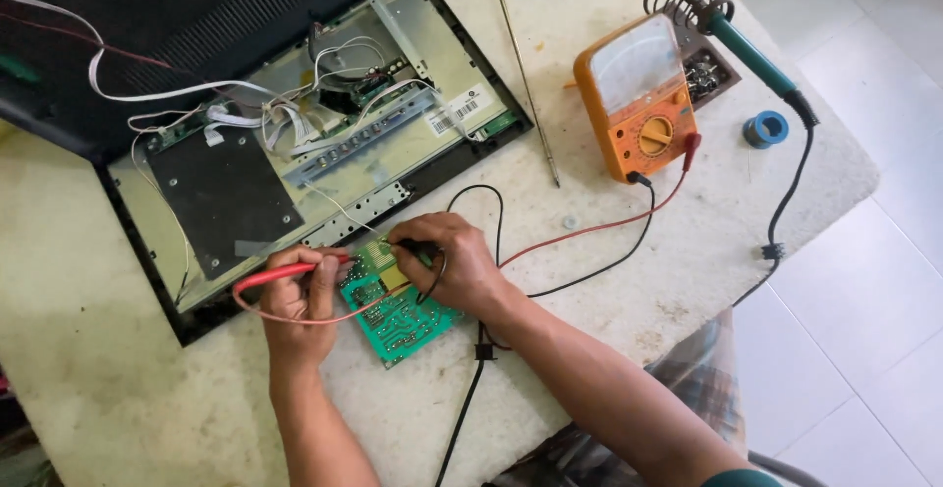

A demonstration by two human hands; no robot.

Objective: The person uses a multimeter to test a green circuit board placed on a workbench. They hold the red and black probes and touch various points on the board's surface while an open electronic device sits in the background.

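The left hand [300, 300] has its grip pinched around a red test probe [280, 274], a slim plastic rod whose long axis lies nearly level across the view, tip pointing right onto the left edge of a green circuit board [398, 312]. The right hand [454, 263] has its grip closed on a black test probe [417, 247], mostly hidden by the fingers, its tip pointing left and down onto the board's upper part. The board is a flat rectangle lying on the pale, speckled table [118, 369] between both hands, turned diagonally, its long axis running from upper left to lower right, its face covered with light traces. A thin red lead [589, 230] and a black lead [629, 246] curve away right to an orange analogue multimeter [638, 99] with a round dial. Behind the board lies an opened flat screen [295, 143], metal back plate and white ribbon wires exposed. A long screwdriver [526, 84] lies beside the meter, a teal-handled soldering iron [751, 55] in its coil stand beyond
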